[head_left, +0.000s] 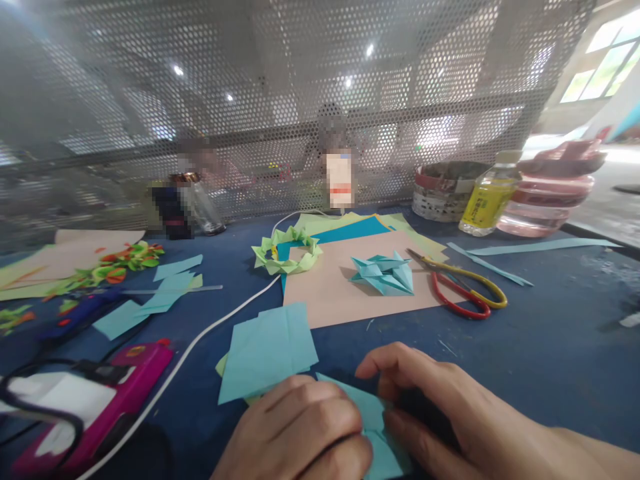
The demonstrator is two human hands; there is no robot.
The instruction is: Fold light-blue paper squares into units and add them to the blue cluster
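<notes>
l hand (305, 430) curled over blue paper (373, 415), can't tell grip; r hand (430, 393) fingers parted, thumb at paper's edge.

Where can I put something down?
The biggest bare patch of table is on the right, between the scissors, the blue strips and the right hand. A narrower one lies between the white cord and the blue squares. It's crowded on the left, with a pink power strip, and in the middle, with folded blue paper and a green ring.
</notes>
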